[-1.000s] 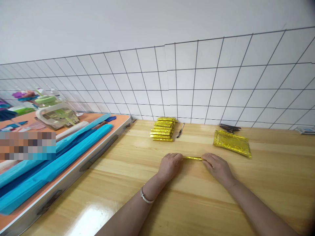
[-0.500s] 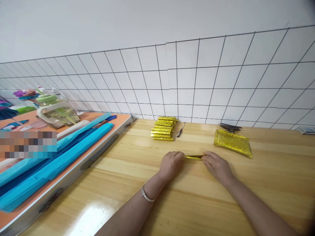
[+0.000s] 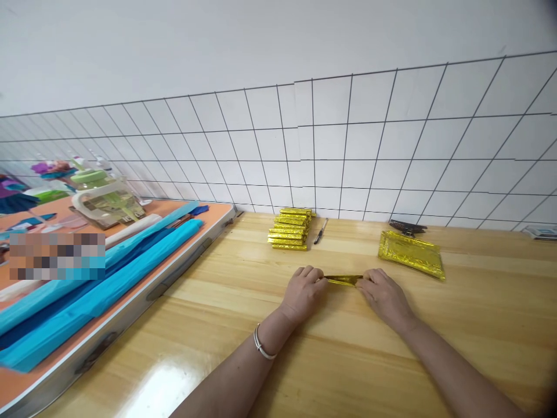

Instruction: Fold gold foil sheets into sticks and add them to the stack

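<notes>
A narrow strip of gold foil (image 3: 343,280) stretches between my two hands, low over the wooden table (image 3: 339,366). My left hand (image 3: 303,293) pinches its left end, and a silver bangle circles that wrist. The right end is gripped by my right hand (image 3: 385,296), fingers closed on it. Beyond my left hand lies a stack of several gold foil rolls (image 3: 292,230). A pen (image 3: 321,231) rests just right of the stack. Flat gold foil sheets (image 3: 411,253) lie behind my right hand, touching a dark clip (image 3: 407,227).
At the left, an orange-topped surface (image 3: 217,216) with a raised edge holds long blue rolls (image 3: 148,273) and a green-lidded container (image 3: 107,200). A tiled wall (image 3: 326,139) bounds the table's back. A small flat item (image 3: 542,233) lies at the far right.
The foil strip between my hands shows a wider folded face than before. Both hands have shifted only slightly. The view has moved a little.
</notes>
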Tool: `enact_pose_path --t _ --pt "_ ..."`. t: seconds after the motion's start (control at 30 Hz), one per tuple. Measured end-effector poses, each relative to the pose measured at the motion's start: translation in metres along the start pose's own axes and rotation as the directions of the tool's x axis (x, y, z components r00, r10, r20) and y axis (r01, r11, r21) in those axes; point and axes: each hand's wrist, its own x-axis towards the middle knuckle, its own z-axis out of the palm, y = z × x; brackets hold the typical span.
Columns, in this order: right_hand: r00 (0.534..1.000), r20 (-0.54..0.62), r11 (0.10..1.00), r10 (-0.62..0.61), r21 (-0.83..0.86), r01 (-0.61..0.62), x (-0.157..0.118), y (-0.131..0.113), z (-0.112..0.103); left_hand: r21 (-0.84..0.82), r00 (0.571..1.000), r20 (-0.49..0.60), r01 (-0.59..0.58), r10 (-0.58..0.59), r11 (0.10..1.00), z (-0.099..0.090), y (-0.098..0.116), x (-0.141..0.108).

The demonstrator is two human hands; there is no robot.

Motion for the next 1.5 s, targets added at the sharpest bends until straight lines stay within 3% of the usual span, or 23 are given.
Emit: enact_pose_path --t 0.23,0.67,0.9,1.27,1.5 --pt "1.000 -0.004 0.989 0.010 0.148 -0.009 -0.005 0.012 0.012 0.089 0.988 0.144 -0.066 0.053 0.994 -0.007 0.006 -0.003" --pt "0.998 -0.019 0.984 -0.055 0.170 0.057 -0.003 0.015 0.016 0.042 0.995 0.069 -0.074 0.071 0.996 -0.005 0.003 -0.003" --pt "0.998 -0.009 0.971 -0.068 0.227 0.069 -0.004 0.012 0.007 0.036 0.986 0.156 -0.069 0.062 0.997 -0.007 0.006 -0.008" --pt "0.995 0.032 0.947 0.092 0.305 -0.098 -0.008 0.017 0.013 -0.121 0.993 0.118 0.035 -0.020 0.992 0.002 -0.004 -0.013" --pt "0.999 0.032 0.955 -0.001 0.297 -0.009 -0.009 0.023 0.011 -0.223 0.991 0.109 0.101 -0.078 0.969 0.001 -0.006 -0.011"
